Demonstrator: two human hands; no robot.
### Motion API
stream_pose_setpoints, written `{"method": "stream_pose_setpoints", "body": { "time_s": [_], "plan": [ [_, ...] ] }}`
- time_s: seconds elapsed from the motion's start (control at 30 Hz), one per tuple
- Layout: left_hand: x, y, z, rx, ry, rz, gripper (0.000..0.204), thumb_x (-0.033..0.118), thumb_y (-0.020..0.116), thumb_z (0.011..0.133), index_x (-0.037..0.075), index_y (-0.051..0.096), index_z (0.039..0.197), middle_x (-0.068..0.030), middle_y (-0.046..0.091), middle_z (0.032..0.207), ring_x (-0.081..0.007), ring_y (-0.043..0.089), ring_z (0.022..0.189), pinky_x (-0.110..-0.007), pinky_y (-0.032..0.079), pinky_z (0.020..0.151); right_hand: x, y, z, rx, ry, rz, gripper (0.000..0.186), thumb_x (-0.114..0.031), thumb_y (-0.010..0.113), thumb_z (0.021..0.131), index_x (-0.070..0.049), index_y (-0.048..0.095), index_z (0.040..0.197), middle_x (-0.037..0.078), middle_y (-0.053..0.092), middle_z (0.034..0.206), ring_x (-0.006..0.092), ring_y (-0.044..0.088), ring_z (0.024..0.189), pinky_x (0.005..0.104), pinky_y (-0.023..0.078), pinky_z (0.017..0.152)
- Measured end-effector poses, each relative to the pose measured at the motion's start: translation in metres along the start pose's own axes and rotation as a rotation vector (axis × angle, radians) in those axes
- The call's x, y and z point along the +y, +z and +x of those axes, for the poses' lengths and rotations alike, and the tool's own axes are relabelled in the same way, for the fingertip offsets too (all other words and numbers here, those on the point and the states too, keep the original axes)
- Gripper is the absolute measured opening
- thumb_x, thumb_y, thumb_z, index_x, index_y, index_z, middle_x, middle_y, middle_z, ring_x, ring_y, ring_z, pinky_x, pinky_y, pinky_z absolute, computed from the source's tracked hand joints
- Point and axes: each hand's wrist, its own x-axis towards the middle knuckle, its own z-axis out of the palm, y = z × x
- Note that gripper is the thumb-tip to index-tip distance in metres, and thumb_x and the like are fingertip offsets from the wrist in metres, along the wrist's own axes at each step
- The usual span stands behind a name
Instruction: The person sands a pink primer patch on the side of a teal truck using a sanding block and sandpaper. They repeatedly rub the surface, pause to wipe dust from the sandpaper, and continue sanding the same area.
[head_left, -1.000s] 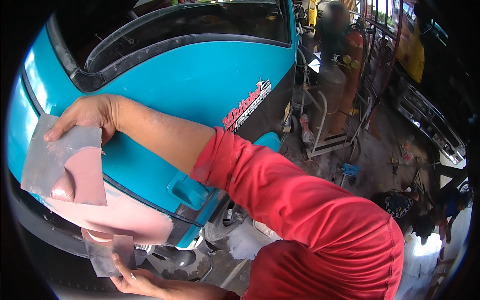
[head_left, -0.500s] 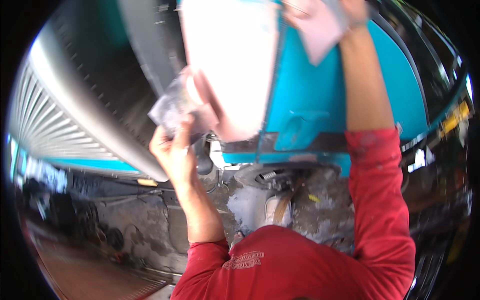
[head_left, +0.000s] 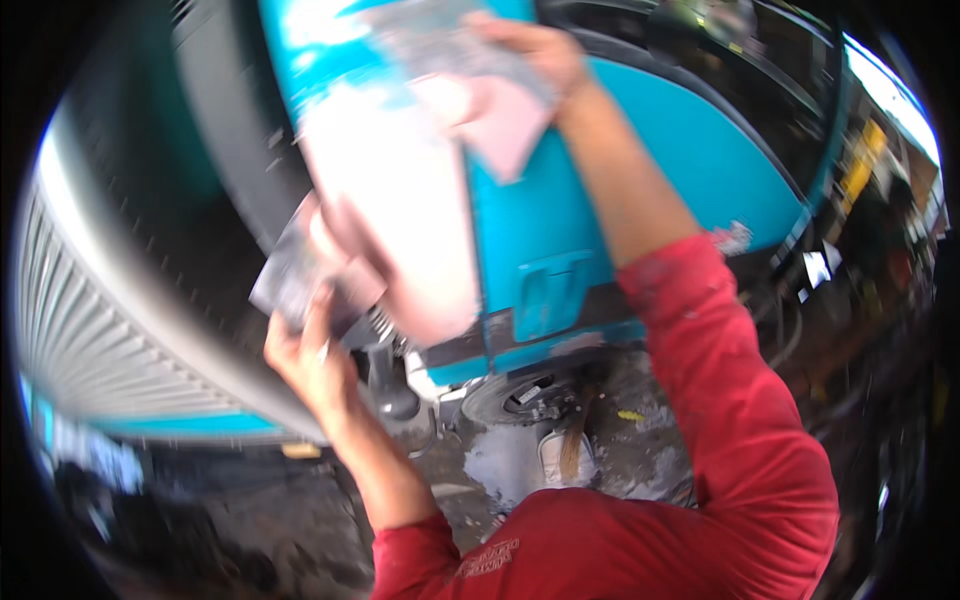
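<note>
My left hand (head_left: 312, 362) grips a thin grey sheet with pink paste (head_left: 310, 265) between thumb and fingers, at the left edge of a pale pink-coated body panel (head_left: 385, 210). A second grey sheet with pink on it (head_left: 500, 100) is in my right hand (head_left: 545, 62), lying over the upper part of the panel, where pink meets turquoise. Blur and glare hide whether either sheet touches the surface. The turquoise vehicle side (head_left: 660, 140) stretches right from the panel's seam.
A ribbed silver panel (head_left: 130, 330) curves along the left. Below the turquoise side are a recessed handle (head_left: 552, 295) and a wheel (head_left: 515, 400). My shoe (head_left: 565, 455) stands on the stained floor (head_left: 500, 465). Clutter with a yellow piece (head_left: 862, 160) is at the far right.
My right hand has moved left and a little down with its sheet, over the upper panel. In the shifted view, the left hand still holds its sheet by the panel's left edge.
</note>
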Motion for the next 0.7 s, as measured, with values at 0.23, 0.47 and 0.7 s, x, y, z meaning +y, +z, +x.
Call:
{"method": "stream_pose_setpoints", "body": {
  "time_s": [0.23, 0.47, 0.7],
  "plan": [
    [-0.049, 0.005, -0.124, -0.312, -0.472, -0.196, 0.028, -0.006, 0.075, 0.09, -0.007, 0.07, 0.118, -0.0133, 0.075, 0.11, -0.0205, 0.072, 0.097, -0.036, 0.058, 0.091, 0.062, 0.064, -0.142, 0.3, 0.179, -0.202, 0.037, -0.026, 0.081, 0.095, 0.001, 0.075, 0.119, 0.008, 0.076, 0.111, 0.0128, 0.071, 0.085, 0.0341, 0.056, 0.069],
    [-0.105, 0.014, -0.253, -0.479, -0.917, -0.185, 0.031, -0.006, 0.075, 0.084, -0.006, 0.071, 0.115, -0.0105, 0.075, 0.11, -0.0215, 0.072, 0.098, -0.036, 0.054, 0.094, 0.103, 0.155, -0.496, 1.129, 0.15, 0.119, 0.058, -0.018, 0.072, 0.102, -0.002, 0.054, 0.155, 0.013, 0.062, 0.149, 0.022, 0.063, 0.132, 0.0402, 0.051, 0.109],
    [-0.11, 0.134, -0.3, -0.787, -0.987, -0.216, 0.032, -0.007, 0.075, 0.085, -0.006, 0.07, 0.117, -0.0112, 0.075, 0.112, -0.022, 0.072, 0.101, -0.035, 0.056, 0.092, -0.048, 0.262, -0.694, 1.398, -0.651, -0.421, 0.096, -0.012, 0.075, 0.098, -0.017, 0.015, 0.174, 0.015, 0.053, 0.157, 0.0295, 0.063, 0.135, 0.0446, 0.052, 0.114]
  ]
}}
